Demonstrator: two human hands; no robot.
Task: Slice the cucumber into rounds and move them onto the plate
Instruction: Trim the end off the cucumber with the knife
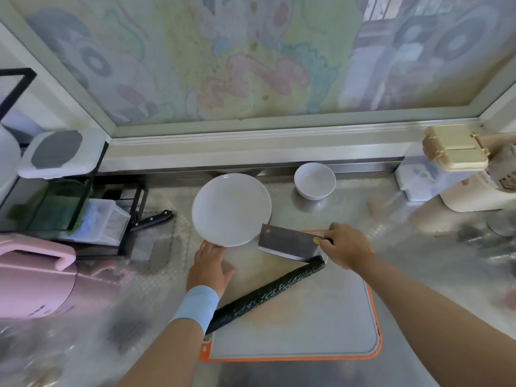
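Note:
A long dark green cucumber [268,291] lies whole and diagonal on the white cutting board [321,325] with the orange rim. My right hand [346,248] grips the handle of a cleaver [287,243], whose blade stands near the cucumber's far right end. A white plate [231,209] sits just beyond the board, overlapping its far left corner. My left hand [209,268] rests with relaxed fingers on the board's far left corner, its fingertips at the plate's near rim. It holds nothing and wears a light blue wristband.
A white bowl [314,181] stands behind and right of the plate. A black rack [69,208] with containers and a black-handled knife [152,219] is at the left. A pink appliance [36,277] sits at the near left. Cream-coloured appliances [458,174] crowd the right.

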